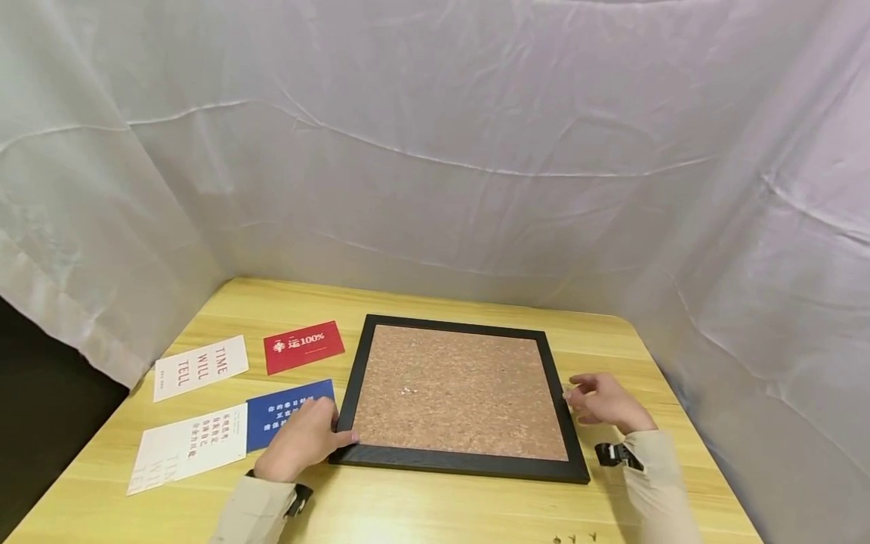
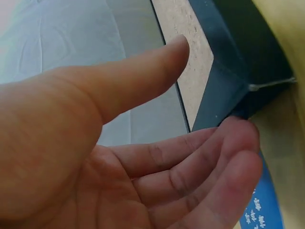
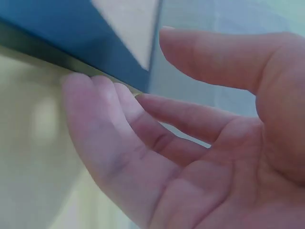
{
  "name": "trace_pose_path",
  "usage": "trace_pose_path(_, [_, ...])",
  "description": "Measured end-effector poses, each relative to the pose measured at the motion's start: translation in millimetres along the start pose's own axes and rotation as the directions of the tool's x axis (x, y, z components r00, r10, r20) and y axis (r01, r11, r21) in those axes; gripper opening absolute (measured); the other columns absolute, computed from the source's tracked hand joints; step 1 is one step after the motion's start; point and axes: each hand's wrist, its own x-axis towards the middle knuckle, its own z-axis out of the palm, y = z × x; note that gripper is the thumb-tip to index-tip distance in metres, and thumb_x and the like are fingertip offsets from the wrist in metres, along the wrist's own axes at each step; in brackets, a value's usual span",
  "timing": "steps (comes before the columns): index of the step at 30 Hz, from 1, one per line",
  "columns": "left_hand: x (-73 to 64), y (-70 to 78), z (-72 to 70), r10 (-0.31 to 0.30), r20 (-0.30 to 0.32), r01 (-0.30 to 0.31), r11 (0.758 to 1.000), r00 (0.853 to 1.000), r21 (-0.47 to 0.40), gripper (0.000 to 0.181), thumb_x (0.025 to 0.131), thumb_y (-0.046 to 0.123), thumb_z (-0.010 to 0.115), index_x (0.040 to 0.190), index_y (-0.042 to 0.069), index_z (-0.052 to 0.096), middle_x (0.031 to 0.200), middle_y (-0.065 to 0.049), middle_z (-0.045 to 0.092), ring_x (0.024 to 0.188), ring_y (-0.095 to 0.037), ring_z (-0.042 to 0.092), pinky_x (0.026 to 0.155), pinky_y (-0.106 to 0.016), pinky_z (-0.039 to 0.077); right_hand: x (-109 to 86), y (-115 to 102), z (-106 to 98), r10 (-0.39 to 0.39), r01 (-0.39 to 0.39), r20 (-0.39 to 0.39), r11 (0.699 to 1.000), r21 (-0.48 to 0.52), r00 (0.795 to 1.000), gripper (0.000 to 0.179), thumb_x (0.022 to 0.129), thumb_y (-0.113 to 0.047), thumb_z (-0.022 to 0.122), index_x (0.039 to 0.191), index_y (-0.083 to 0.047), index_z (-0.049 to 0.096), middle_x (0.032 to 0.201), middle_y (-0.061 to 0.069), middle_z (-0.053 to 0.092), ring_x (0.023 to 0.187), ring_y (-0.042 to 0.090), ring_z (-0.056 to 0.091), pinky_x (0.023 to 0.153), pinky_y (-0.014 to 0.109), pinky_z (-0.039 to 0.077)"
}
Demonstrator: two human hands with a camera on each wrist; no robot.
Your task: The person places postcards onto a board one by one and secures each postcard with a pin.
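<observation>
Fingers (image 2: 228, 186) of left hand (image 1: 302, 438) and right hand (image 1: 605, 400) relaxed along the black-framed corkboard (image 1: 462, 393), gripping nothing.
It lies flat on the worktop (image 1: 408, 506); a leftward shove could crumple the blue card (image 1: 282, 408).

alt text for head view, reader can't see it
A person's left hand and right hand are at opposite sides of a black-framed cork board on a wood-grain table. Left of the board lie a red card, a blue card and two white cards; pale fabric hangs behind.
</observation>
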Motion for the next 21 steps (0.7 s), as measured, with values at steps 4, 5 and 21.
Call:
trace_pose_path(4, [-1.4,5.2,-6.5,-0.005,-0.004,0.005,1.000,1.000,0.022,0.029,0.080,0.027,0.082,0.073,0.005,0.064,0.055,0.001,0.039,0.048,-0.013,0.039,0.048,-0.025,0.028,0.7,-6.8,-12.0,-0.018,0.019,-0.036,0.999,0.029,0.999,0.060,0.099,-0.020,0.058,0.144,0.013,0.035,0.125,0.031,0.056,0.101,0.032,0.068,0.079,0.040,0.060])
trace_pose_path(5, [-2.2,6.8,-8.2,-0.007,0.000,0.007,1.000,1.000,0.024,0.027,0.080,0.026,0.081,0.076,0.004,0.066,0.055,0.001,0.041,0.048,-0.013,0.040,0.048,-0.025,0.029,1.2,-7.8,-13.5,-0.023,0.024,-0.040,0.999,0.033,0.999,0.061,0.100,-0.021,0.058,0.145,0.013,0.035,0.128,0.033,0.054,0.105,0.034,0.067,0.081,0.039,0.059])
trace_pose_path(21, [7.9,6.9,1.3,-0.006,-0.019,0.006,1.000,1.000,-0.029,0.025,0.082,0.021,0.080,0.086,0.000,0.068,0.060,-0.004,0.055,0.051,-0.014,0.052,0.049,-0.026,0.038,22.7,-4.2,9.6,0.009,-0.012,-0.072,0.999,-0.048,0.997,0.058,0.099,-0.020,0.058,0.141,0.015,0.039,0.125,0.034,0.054,0.083,0.020,0.068,0.072,0.037,0.058])
